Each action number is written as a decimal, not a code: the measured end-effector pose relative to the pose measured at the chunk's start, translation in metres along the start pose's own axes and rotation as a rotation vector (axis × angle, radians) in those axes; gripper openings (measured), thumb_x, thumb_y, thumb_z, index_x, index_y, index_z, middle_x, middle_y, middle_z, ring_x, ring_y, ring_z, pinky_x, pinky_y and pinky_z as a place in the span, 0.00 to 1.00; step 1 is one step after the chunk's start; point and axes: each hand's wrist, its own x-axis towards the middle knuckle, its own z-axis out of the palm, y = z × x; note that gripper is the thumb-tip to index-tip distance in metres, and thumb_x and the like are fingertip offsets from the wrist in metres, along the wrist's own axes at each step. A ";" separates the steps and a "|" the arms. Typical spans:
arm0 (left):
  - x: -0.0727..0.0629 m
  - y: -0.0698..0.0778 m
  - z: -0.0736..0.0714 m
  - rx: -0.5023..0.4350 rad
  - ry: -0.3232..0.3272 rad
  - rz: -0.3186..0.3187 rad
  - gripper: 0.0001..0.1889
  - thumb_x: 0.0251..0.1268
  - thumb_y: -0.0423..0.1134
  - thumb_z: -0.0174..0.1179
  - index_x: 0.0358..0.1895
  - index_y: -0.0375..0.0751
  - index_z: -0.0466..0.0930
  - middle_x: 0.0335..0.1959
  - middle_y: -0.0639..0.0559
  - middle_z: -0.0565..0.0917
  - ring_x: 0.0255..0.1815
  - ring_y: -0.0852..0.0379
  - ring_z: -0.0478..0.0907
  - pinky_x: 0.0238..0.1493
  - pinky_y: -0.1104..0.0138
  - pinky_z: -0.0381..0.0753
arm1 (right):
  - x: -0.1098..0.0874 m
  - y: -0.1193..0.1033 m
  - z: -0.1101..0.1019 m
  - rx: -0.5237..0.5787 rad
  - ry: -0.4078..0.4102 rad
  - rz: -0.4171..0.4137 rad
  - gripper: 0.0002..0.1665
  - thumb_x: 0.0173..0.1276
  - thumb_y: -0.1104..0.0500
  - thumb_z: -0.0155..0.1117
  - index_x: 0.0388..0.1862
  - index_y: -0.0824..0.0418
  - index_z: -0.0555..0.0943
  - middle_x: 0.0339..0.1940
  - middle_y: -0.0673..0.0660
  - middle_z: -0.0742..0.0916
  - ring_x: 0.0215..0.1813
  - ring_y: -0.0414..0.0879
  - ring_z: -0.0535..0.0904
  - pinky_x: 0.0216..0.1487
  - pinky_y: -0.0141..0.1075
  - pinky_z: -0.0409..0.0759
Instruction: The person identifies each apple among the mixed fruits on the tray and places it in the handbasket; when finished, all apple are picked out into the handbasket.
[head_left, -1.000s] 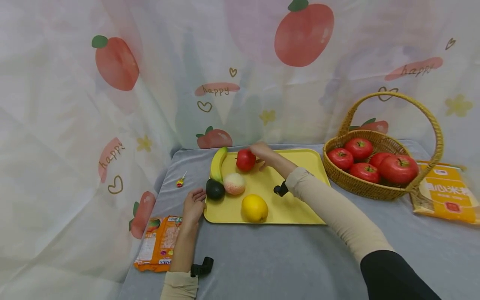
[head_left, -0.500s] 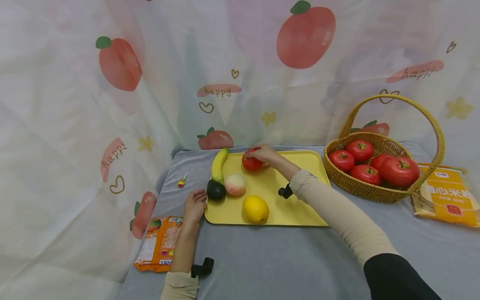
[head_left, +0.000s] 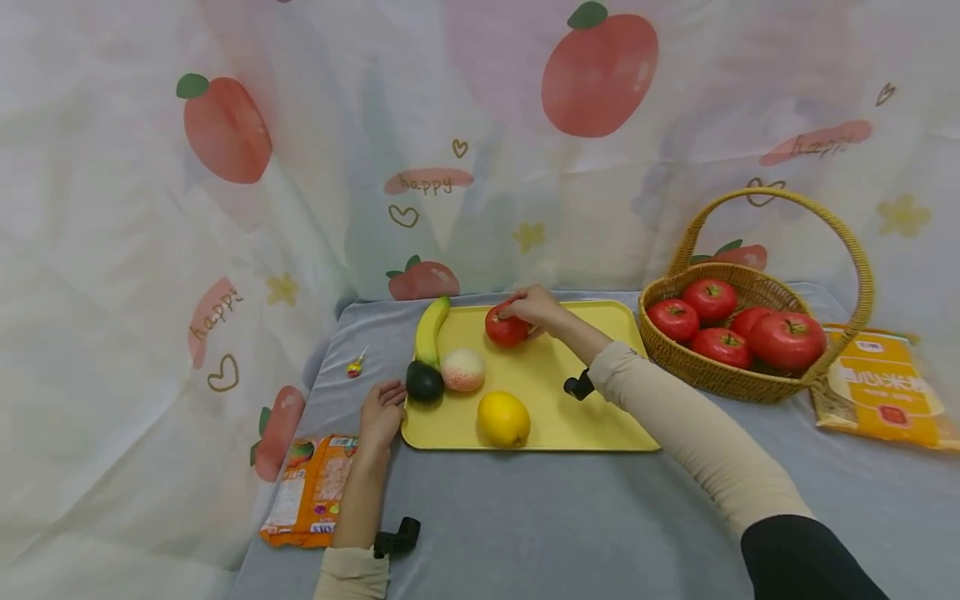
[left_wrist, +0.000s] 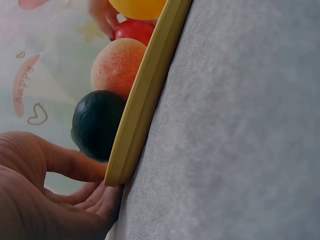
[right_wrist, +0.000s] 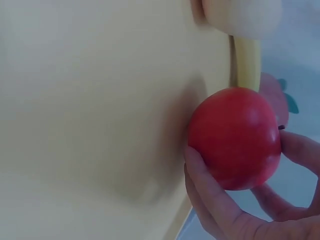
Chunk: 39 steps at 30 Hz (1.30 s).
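A red apple (head_left: 506, 326) is on or just above the yellow tray (head_left: 577, 417), toward its back edge. My right hand (head_left: 537, 308) grips it, with fingers on either side of the fruit in the right wrist view. My left hand (head_left: 381, 414) holds the tray's left edge; the left wrist view shows one digit on the rim and the others curled below it. Beside that hand lies a dark green avocado (head_left: 425, 382). A peach (head_left: 462, 370) touches the avocado, a banana (head_left: 431, 329) extends behind them, and a lemon (head_left: 503, 419) sits near the front rim.
Right of the tray stands a wicker basket (head_left: 723, 385) holding several red apples. A yellow snack bag (head_left: 881, 387) lies beyond it. Left are an orange snack bag (head_left: 311, 492) and a small lollipop (head_left: 356, 365). A printed curtain (head_left: 322, 125) hangs behind the table.
My right hand has come over the apple and gripped it. The apple has shifted slightly right, away from the banana. My left hand has stayed at the tray's edge.
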 end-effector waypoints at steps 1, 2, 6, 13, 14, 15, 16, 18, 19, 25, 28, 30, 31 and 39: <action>0.000 -0.001 -0.001 -0.001 0.001 -0.001 0.36 0.53 0.14 0.47 0.71 0.26 0.67 0.68 0.30 0.75 0.72 0.38 0.73 0.49 0.67 0.74 | 0.000 0.000 0.000 0.008 -0.003 0.002 0.32 0.67 0.53 0.72 0.66 0.65 0.78 0.67 0.67 0.77 0.64 0.64 0.77 0.55 0.60 0.83; -0.001 -0.001 -0.002 0.000 0.001 -0.003 0.36 0.53 0.14 0.47 0.71 0.26 0.67 0.68 0.30 0.75 0.72 0.38 0.72 0.50 0.67 0.74 | -0.001 0.000 -0.001 0.016 -0.008 0.003 0.32 0.68 0.53 0.72 0.67 0.65 0.78 0.68 0.67 0.77 0.65 0.65 0.77 0.55 0.60 0.82; -0.002 -0.002 -0.004 0.002 -0.003 -0.003 0.36 0.53 0.14 0.47 0.72 0.26 0.66 0.69 0.29 0.74 0.73 0.37 0.72 0.49 0.67 0.74 | -0.004 0.000 -0.004 0.058 -0.046 0.015 0.31 0.71 0.54 0.69 0.68 0.66 0.77 0.69 0.68 0.76 0.65 0.66 0.77 0.55 0.59 0.82; -0.003 0.000 -0.002 0.012 0.001 -0.006 0.36 0.54 0.14 0.48 0.72 0.26 0.67 0.69 0.30 0.75 0.73 0.38 0.72 0.48 0.67 0.74 | -0.016 -0.004 -0.014 0.137 -0.116 0.034 0.32 0.74 0.57 0.66 0.72 0.68 0.73 0.71 0.71 0.73 0.63 0.72 0.79 0.58 0.61 0.80; -0.003 0.000 -0.002 0.012 0.002 -0.005 0.36 0.54 0.14 0.48 0.72 0.26 0.67 0.69 0.30 0.75 0.72 0.38 0.72 0.48 0.67 0.74 | -0.019 -0.005 -0.015 0.148 -0.126 0.035 0.32 0.74 0.57 0.65 0.72 0.68 0.72 0.72 0.71 0.73 0.63 0.72 0.79 0.59 0.61 0.79; -0.003 0.000 -0.001 0.012 0.001 -0.003 0.36 0.54 0.14 0.48 0.72 0.26 0.67 0.69 0.30 0.75 0.72 0.38 0.73 0.48 0.68 0.74 | -0.021 -0.006 -0.017 0.160 -0.135 0.037 0.32 0.75 0.58 0.64 0.73 0.69 0.72 0.72 0.71 0.73 0.64 0.72 0.78 0.59 0.61 0.79; -0.002 0.000 0.000 0.011 -0.001 -0.002 0.36 0.54 0.14 0.48 0.72 0.26 0.67 0.69 0.30 0.75 0.72 0.38 0.73 0.48 0.67 0.74 | -0.023 -0.007 -0.018 0.176 -0.141 0.041 0.32 0.75 0.58 0.64 0.73 0.69 0.71 0.72 0.71 0.72 0.64 0.72 0.78 0.60 0.62 0.78; -0.002 0.000 0.001 0.009 -0.004 -0.002 0.36 0.54 0.14 0.47 0.72 0.26 0.67 0.69 0.30 0.75 0.72 0.38 0.73 0.48 0.68 0.74 | -0.028 -0.008 -0.021 0.203 -0.153 0.045 0.32 0.75 0.58 0.63 0.74 0.69 0.70 0.72 0.71 0.72 0.65 0.73 0.77 0.62 0.62 0.77; -0.002 0.000 0.001 0.007 -0.006 -0.006 0.35 0.55 0.14 0.47 0.72 0.27 0.67 0.69 0.30 0.75 0.73 0.38 0.72 0.47 0.68 0.74 | -0.030 -0.009 -0.022 0.217 -0.159 0.047 0.33 0.76 0.58 0.63 0.74 0.69 0.69 0.73 0.71 0.71 0.65 0.73 0.76 0.62 0.63 0.76; -0.004 -0.002 0.001 -0.003 -0.014 -0.026 0.35 0.57 0.15 0.47 0.73 0.28 0.66 0.70 0.31 0.74 0.73 0.38 0.72 0.45 0.67 0.73 | -0.039 -0.012 -0.031 0.287 -0.200 0.055 0.33 0.76 0.59 0.63 0.75 0.70 0.67 0.75 0.70 0.69 0.67 0.73 0.75 0.64 0.64 0.74; -0.005 -0.002 0.000 0.003 -0.015 -0.028 0.36 0.56 0.14 0.47 0.73 0.28 0.66 0.70 0.31 0.74 0.74 0.38 0.71 0.45 0.68 0.73 | -0.044 -0.013 -0.036 0.317 -0.225 0.056 0.33 0.77 0.60 0.63 0.75 0.70 0.67 0.75 0.70 0.69 0.66 0.73 0.75 0.65 0.64 0.73; -0.005 -0.001 -0.001 0.008 -0.013 -0.030 0.36 0.56 0.14 0.47 0.73 0.28 0.66 0.71 0.31 0.74 0.74 0.38 0.71 0.45 0.69 0.73 | -0.047 -0.015 -0.039 0.335 -0.242 0.058 0.33 0.77 0.61 0.62 0.75 0.70 0.67 0.76 0.70 0.68 0.67 0.73 0.75 0.65 0.64 0.73; -0.005 -0.001 -0.001 0.009 -0.010 -0.030 0.36 0.56 0.14 0.47 0.73 0.28 0.66 0.71 0.31 0.74 0.74 0.38 0.71 0.45 0.69 0.73 | -0.049 -0.015 -0.041 0.346 -0.250 0.058 0.33 0.77 0.61 0.62 0.76 0.70 0.66 0.76 0.70 0.68 0.67 0.74 0.74 0.65 0.64 0.72; -0.005 0.002 -0.002 0.019 -0.011 -0.028 0.35 0.57 0.15 0.48 0.73 0.29 0.66 0.71 0.31 0.74 0.74 0.39 0.71 0.45 0.68 0.73 | -0.059 -0.017 -0.054 0.405 -0.284 0.052 0.35 0.79 0.62 0.59 0.79 0.69 0.62 0.78 0.69 0.65 0.70 0.75 0.71 0.66 0.64 0.71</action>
